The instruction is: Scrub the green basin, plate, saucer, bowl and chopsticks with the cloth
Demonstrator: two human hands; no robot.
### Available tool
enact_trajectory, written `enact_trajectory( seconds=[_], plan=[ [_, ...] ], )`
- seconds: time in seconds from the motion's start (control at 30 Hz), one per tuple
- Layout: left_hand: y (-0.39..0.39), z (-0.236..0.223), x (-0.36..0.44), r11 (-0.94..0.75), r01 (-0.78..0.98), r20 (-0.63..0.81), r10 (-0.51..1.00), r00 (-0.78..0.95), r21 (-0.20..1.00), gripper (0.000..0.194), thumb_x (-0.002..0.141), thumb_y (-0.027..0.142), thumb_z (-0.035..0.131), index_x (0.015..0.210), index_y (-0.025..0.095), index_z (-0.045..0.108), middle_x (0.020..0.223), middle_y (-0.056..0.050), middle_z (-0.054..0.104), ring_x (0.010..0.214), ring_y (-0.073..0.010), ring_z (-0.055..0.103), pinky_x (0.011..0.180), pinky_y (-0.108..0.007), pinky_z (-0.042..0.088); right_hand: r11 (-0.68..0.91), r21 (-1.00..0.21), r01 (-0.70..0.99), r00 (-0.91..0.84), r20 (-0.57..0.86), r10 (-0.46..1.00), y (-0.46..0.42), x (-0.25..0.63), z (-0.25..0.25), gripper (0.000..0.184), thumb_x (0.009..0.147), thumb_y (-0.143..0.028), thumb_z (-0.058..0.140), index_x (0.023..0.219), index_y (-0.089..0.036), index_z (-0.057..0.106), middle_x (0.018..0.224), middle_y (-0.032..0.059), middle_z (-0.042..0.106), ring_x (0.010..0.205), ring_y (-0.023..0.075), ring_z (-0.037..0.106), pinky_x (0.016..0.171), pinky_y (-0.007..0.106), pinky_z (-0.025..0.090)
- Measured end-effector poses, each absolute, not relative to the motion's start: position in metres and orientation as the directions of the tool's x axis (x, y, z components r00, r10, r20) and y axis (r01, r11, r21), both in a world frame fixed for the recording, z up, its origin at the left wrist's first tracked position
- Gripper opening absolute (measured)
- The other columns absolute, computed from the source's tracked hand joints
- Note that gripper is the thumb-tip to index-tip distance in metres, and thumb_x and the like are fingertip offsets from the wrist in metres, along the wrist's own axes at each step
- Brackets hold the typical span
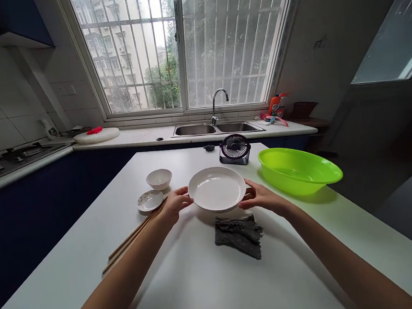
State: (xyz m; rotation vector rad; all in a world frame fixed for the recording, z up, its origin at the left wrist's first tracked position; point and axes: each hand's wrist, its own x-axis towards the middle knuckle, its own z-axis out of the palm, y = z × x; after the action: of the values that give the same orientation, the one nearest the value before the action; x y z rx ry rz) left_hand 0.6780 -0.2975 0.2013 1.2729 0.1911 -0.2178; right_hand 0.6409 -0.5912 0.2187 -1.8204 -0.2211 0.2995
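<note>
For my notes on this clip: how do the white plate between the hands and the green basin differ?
The plate is white and shallow; the basin is bright green with deeper walls.
The plate is smaller across than the basin.
The plate is held at opposite sides by the left hand and right hand; the basin stands on the table, untouched.
Both are rounded and open at the top.

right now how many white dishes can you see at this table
3: a plate held between the left hand and right hand, a bowl left of the plate, and a saucer just nearer than the bowl, beside the chopsticks. No others show.
</note>
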Motion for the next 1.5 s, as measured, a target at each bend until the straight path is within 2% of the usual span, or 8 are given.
enact_trajectory(
  seconds=[0.37,0.67,0.77,0.83,1.0,1.1,1.23,1.5],
  plan=[
    [-0.358,0.202,0.699,0.245,0.218,-0.205,-0.076,0.976,0.945,0.030,0.051,-0.009,0.066,0.067,0.016,0.071,0.070,-0.003,0.069,0.073,-0.0178,0.064,0.084,-0.039,0.057,-0.678,-0.727,0.112,0.989,0.013,0.150,-0.645,0.660,0.215,0.067,0.052,-0.038,0.087,0.111,-0.013,0.064,0.098,0.0089,0.070,0.089,0.0258,0.064,0.074,0.034,0.053],
    [-0.406,0.194,0.731,0.176,0.243,-0.232,-0.082,0.969,0.954,0.031,0.052,-0.014,0.067,0.067,0.013,0.068,0.075,-0.005,0.067,0.076,-0.0178,0.063,0.080,-0.037,0.057,-0.615,-0.788,0.017,0.990,-0.073,0.121,-0.686,0.673,0.200,0.060,0.049,-0.030,0.086,0.105,-0.013,0.070,0.109,0.0128,0.073,0.106,0.0330,0.064,0.093,0.040,0.051],
    [-0.420,0.190,0.735,0.147,0.261,-0.247,-0.105,0.963,0.954,0.023,0.063,-0.008,0.071,0.075,0.011,0.069,0.087,-0.008,0.068,0.081,-0.0179,0.063,0.081,-0.035,0.056,-0.602,-0.799,-0.021,0.988,-0.111,0.112,-0.694,0.671,0.200,0.054,0.050,-0.027,0.084,0.100,-0.015,0.072,0.106,0.0117,0.074,0.104,0.0339,0.066,0.093,0.041,0.052],
    [-0.427,0.187,0.737,0.128,0.274,-0.258,-0.129,0.957,0.953,0.016,0.078,0.010,0.073,0.093,0.012,0.069,0.102,-0.010,0.068,0.090,-0.0193,0.064,0.084,-0.036,0.056,-0.587,-0.809,-0.022,0.989,-0.104,0.106,-0.697,0.670,0.199,0.052,0.050,-0.026,0.083,0.100,-0.016,0.073,0.106,0.0109,0.075,0.104,0.0334,0.066,0.093,0.041,0.052],
    [-0.438,0.179,0.738,0.104,0.298,-0.278,-0.175,0.945,0.949,0.035,0.095,0.038,0.058,0.124,0.017,0.059,0.126,-0.010,0.060,0.107,-0.0226,0.062,0.090,-0.044,0.055,-0.619,-0.784,-0.055,0.992,-0.114,0.056,-0.699,0.668,0.201,0.048,0.048,-0.022,0.081,0.096,-0.016,0.075,0.099,0.0083,0.075,0.095,0.0294,0.067,0.079,0.033,0.057],
    [-0.440,0.176,0.740,0.113,0.304,-0.289,-0.136,0.948,0.946,0.035,0.091,0.028,0.064,0.123,0.014,0.058,0.122,-0.011,0.061,0.102,-0.0212,0.064,0.086,-0.040,0.056,-0.651,-0.752,-0.106,0.986,-0.166,0.031,-0.695,0.665,0.205,0.044,0.050,-0.020,0.079,0.093,-0.014,0.075,0.079,0.0046,0.073,0.073,0.0222,0.066,0.059,0.026,0.054],
    [-0.441,0.172,0.742,0.143,0.300,-0.296,-0.054,0.954,0.943,0.057,0.069,-0.007,0.069,0.121,0.011,0.056,0.115,-0.014,0.061,0.084,-0.0152,0.064,0.074,-0.029,0.056,-0.661,-0.726,-0.190,0.973,-0.227,-0.030,-0.688,0.660,0.213,0.048,0.051,-0.020,0.081,0.098,-0.012,0.075,0.063,0.0008,0.066,0.055,0.0149,0.056,0.049,0.022,0.046],
    [-0.447,0.165,0.748,0.184,0.271,-0.270,-0.031,0.962,0.945,0.058,0.056,-0.012,0.067,0.108,0.014,0.060,0.105,-0.011,0.062,0.076,-0.0125,0.063,0.070,-0.027,0.055,-0.684,-0.687,-0.246,0.962,-0.260,-0.085,-0.685,0.659,0.214,0.045,0.049,-0.024,0.085,0.092,-0.012,0.075,0.059,-0.0020,0.061,0.048,0.0096,0.047,0.040,0.019,0.036]
  ],
)
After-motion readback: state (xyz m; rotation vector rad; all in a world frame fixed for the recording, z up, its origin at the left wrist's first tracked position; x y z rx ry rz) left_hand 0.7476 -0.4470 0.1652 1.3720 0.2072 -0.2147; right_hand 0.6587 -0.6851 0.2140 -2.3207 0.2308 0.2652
